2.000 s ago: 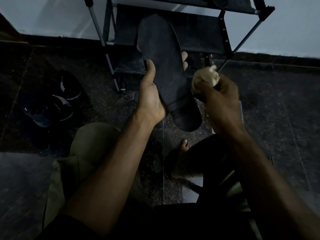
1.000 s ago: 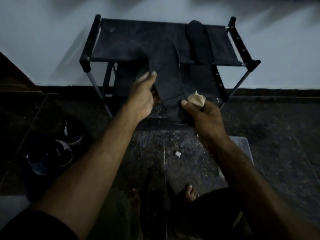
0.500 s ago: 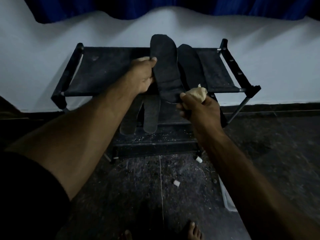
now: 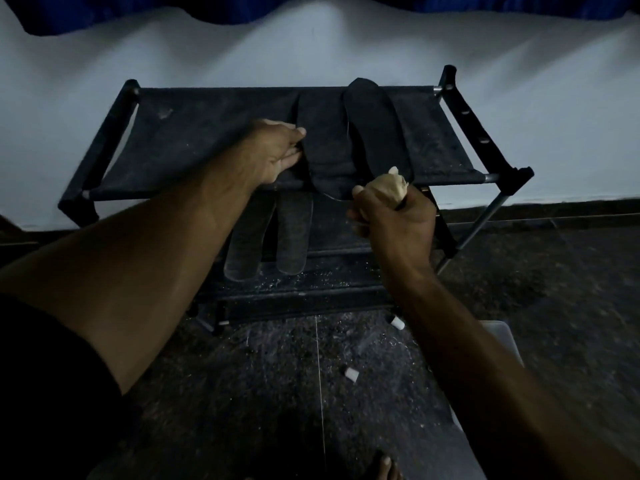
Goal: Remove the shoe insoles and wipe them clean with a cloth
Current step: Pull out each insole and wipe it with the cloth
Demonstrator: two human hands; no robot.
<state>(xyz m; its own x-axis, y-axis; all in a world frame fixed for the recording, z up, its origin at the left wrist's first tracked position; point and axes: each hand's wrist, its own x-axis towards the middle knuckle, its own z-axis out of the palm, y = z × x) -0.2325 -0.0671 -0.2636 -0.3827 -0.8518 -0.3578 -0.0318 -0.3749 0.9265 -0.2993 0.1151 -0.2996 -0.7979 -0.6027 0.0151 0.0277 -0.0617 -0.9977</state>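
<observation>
Half a second ago the dark insole stood tilted up above the rack's top shelf, gripped by the left hand; now it lies flat on that shelf and the view sits slightly lower and closer.

Nearest, a toe (image 4: pixel 387 466) pokes in at the bottom edge, and two small white caps (image 4: pixel 350 374) lie on the speckled floor (image 4: pixel 270 382). The right hand (image 4: pixel 394 220) is fisted around a wadded pale cloth (image 4: pixel 388 187), hovering at the shelf's front edge, just beside the insole's heel. On the lower shelf two grey insoles (image 4: pixel 270 237) lie side by side.

Farther, the left hand (image 4: pixel 275 152) rests on the top shelf (image 4: pixel 194 143), fingertips pinching the left edge of the dark insole (image 4: pixel 320 143). Its long axis runs front to back, heel overhanging toward the person, toe toward the wall (image 4: pixel 311 46). A second dark insole (image 4: pixel 377 129) lies parallel just to its right.
</observation>
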